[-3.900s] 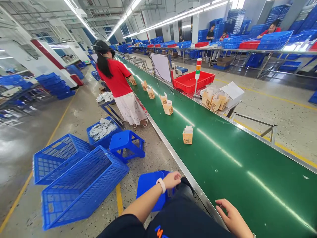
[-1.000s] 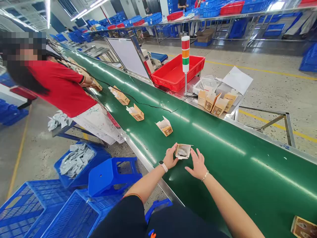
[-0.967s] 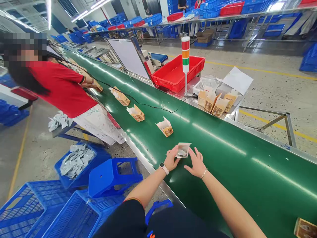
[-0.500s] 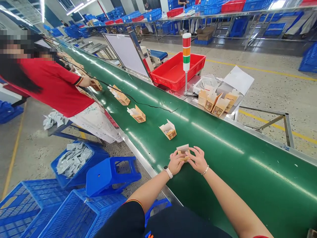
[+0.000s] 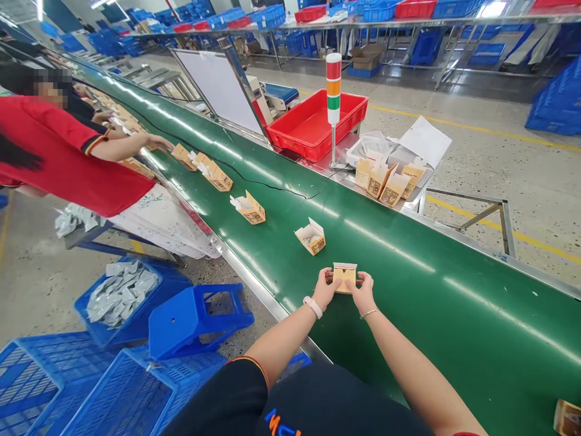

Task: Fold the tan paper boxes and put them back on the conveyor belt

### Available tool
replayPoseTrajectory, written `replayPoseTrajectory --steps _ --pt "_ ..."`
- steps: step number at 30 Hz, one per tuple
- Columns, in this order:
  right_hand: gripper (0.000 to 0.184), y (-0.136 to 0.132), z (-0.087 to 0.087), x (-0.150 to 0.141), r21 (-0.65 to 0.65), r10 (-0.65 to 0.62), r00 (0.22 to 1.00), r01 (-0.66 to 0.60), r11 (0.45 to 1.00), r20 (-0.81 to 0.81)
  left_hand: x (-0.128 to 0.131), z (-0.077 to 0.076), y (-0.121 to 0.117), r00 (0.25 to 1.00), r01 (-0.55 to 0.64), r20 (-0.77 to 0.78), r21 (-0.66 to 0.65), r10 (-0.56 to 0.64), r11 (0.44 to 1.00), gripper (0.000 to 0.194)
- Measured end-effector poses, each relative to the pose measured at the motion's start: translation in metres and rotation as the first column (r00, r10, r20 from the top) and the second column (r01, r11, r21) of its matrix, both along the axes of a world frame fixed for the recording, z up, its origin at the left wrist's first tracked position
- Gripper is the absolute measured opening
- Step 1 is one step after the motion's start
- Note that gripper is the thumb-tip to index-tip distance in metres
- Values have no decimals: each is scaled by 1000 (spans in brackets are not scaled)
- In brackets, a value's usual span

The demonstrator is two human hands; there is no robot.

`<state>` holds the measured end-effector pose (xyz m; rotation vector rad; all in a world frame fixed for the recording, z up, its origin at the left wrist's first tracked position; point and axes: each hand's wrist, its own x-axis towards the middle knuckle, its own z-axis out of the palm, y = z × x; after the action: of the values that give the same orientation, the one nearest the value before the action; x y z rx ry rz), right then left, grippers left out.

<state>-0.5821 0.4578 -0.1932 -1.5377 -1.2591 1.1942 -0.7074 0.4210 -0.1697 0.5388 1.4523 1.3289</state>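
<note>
A small tan carton [image 5: 344, 280] is between my two hands, above the green conveyor belt [image 5: 390, 303]. My left hand [image 5: 325, 290] grips its left side, with the thumb on the near face. From the right, my right hand [image 5: 363, 293] holds it the same way. The carton's top flap stands up at the far edge, and a dark V-shaped notch shows below it. Just beyond my hands sits an open carton [image 5: 311, 237] with its white flaps raised. Farther along the belt lies another open carton [image 5: 249, 208].
A co-worker in a red shirt [image 5: 68, 151] reaches over the belt at the left. Several upright cartons [image 5: 385, 181] stand beside a red bin [image 5: 318, 130] and a signal light [image 5: 333, 91]. A blue stool [image 5: 181, 321] and blue crates [image 5: 131, 387] are at lower left. Another carton [image 5: 568, 418] shows at lower right.
My hands have shifted to the carton's two sides, and its raised flap has folded lower. The co-worker's hand now stretches out over the belt. A carton has come into view at lower right.
</note>
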Motion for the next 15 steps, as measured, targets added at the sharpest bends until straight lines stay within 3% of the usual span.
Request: replayPoseTrajectory --steps 5,7,9,12,15 --pt "54 3 3 10 -87 52 996 -58 994 -68 16 2 11 998 53 46 -66 -50 996 39" --pt "64 -2 7 17 0 96 995 -96 995 -37 20 0 10 997 65 55 -61 -62 996 40" --pt "80 -9 13 25 176 186 981 -194 965 62 15 -2 5 999 36 0 -14 -36 999 41" --pt "81 -17 23 40 335 280 935 -340 879 217 -13 -3 1 955 -139 -246 117 164 983 52" --pt "68 -14 36 73 351 144 954 -234 907 264 -53 3 16 839 -270 -417 235 348 934 77"
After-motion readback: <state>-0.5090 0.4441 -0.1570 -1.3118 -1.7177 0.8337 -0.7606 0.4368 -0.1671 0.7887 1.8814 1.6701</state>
